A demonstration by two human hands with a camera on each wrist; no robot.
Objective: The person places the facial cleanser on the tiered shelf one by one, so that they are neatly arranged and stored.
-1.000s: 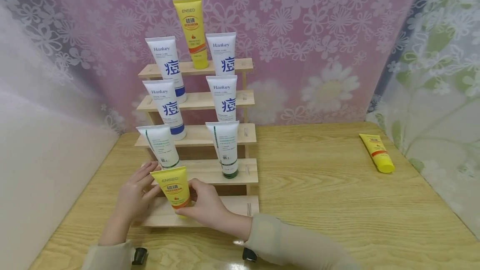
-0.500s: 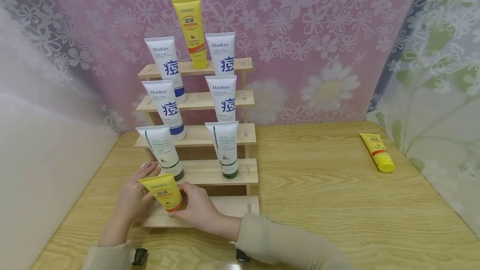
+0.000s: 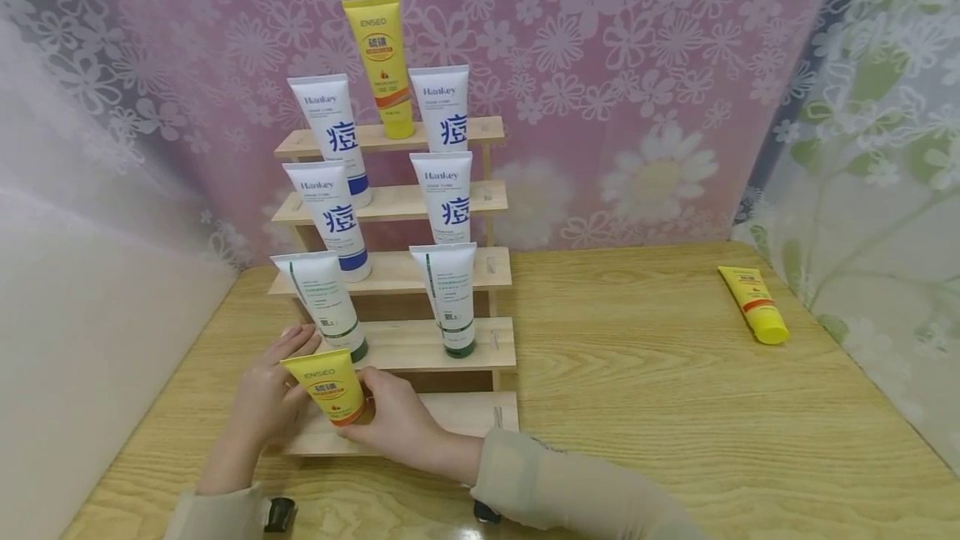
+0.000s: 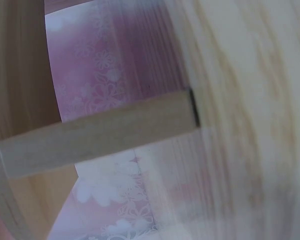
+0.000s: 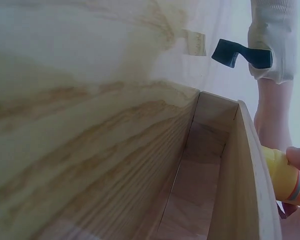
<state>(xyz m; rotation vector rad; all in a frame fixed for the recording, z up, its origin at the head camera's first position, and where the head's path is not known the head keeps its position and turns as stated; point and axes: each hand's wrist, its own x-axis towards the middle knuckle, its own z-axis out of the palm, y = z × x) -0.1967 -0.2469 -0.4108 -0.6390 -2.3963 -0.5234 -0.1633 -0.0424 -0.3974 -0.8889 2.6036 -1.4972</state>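
In the head view, my right hand (image 3: pixel 401 419) pinches the lower part of a small yellow ENSEO squeeze tube (image 3: pixel 324 386). The tube leans left over the bottom step of a stepped wooden display rack (image 3: pixel 465 413). Beside the rack's left end, my left hand (image 3: pixel 264 390) lies with fingers reaching toward the step above and its thumb partly hidden behind the yellow tube. A white tube with green print (image 3: pixel 322 298) stands just above those fingers. In the right wrist view, fingers hold the tube's yellow cap end (image 5: pixel 277 170). Only rack boards (image 4: pixel 240 125) fill most of the left wrist view.
Another white-green tube (image 3: pixel 447 298) stands right on the same step. Higher up are several white Hankey tubes (image 3: pixel 446 198), and a yellow tube (image 3: pixel 384 65) tops the rack. Far right, a yellow tube (image 3: pixel 753 304) lies on the wooden table (image 3: pixel 637 373). A patterned curtain (image 3: pixel 600 90) hangs behind.
The right hand has shifted the yellow tube left and slightly down, toward the left hand, and it has barely moved in the last half second. The left hand stays put.
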